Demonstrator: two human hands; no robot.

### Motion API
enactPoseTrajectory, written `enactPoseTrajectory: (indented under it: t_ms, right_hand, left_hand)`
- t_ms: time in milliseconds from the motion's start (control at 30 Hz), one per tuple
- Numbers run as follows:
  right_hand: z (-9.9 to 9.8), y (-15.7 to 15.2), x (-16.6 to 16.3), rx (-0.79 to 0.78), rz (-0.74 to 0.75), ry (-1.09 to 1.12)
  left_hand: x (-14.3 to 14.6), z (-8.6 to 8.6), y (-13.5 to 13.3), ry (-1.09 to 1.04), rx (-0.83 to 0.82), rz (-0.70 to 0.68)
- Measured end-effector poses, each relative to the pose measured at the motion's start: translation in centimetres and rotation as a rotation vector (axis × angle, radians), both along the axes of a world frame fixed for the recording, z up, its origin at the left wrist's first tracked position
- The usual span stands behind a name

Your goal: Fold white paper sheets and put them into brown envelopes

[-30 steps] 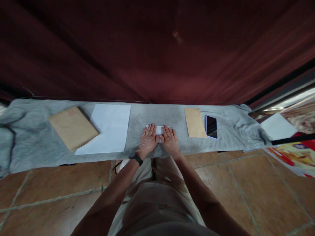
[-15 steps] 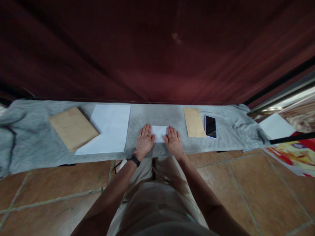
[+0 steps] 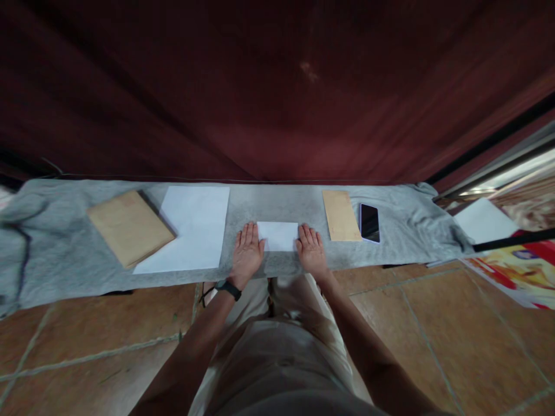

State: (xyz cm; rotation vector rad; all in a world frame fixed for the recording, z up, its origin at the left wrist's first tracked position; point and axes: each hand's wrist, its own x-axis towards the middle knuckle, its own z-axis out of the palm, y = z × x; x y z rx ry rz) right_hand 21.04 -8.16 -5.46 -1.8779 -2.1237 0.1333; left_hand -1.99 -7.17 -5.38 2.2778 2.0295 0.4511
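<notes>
A small white rectangle of folded paper [image 3: 280,236] lies flat on the grey cloth in front of me. My left hand [image 3: 248,248] rests palm down at its left edge, fingers stretched out and pointing away from me. At the opposite edge, my right hand [image 3: 311,247] lies flat too, fingers extended. Neither hand grips anything. Whether the fingertips still touch the paper's edges I cannot tell.
To the left, a stack of brown envelopes [image 3: 130,228] overlaps large white sheets of paper [image 3: 191,228]. On the right lie a single brown envelope [image 3: 341,215] and a phone [image 3: 370,223]. Grey cloth [image 3: 277,199] covers the narrow bench, against a dark red panel [image 3: 277,115].
Both hands have slid outward, the left one further, off the top of the folded paper to its two ends. More of the paper now shows.
</notes>
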Motion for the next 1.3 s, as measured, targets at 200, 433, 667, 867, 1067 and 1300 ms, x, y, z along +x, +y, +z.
enactPoseTrajectory:
  t_ms: [200, 433, 667, 867, 1067, 1300]
  right_hand:
    - [1.0, -0.1, -0.5, 0.006, 0.036, 0.061]
    - [1.3, 0.2, -4.0, 0.014, 0.221, 0.070]
    - [0.7, 0.0, -4.4, 0.019, 0.244, 0.000]
    - [0.5, -0.2, -3.2, 0.042, 0.196, -0.023]
    - [0.3, -0.1, -1.6, 0.020, 0.134, -0.028]
    - [0.3, -0.4, -0.4, 0.016, 0.122, -0.022]
  left_hand:
    - [1.1, 1.3, -0.9, -0.032, 0.056, -0.082]
    - [4.5, 1.3, -2.1, -0.043, 0.031, -0.282]
    - [4.1, 0.0, -2.2, -0.039, 0.028, -0.296]
    - [3.9, 0.4, -2.5, -0.040, 0.030, -0.233]
    - [3.2, 0.9, -2.9, -0.030, -0.003, -0.195]
    - [2.6, 0.8, -3.1, -0.047, 0.007, -0.162]
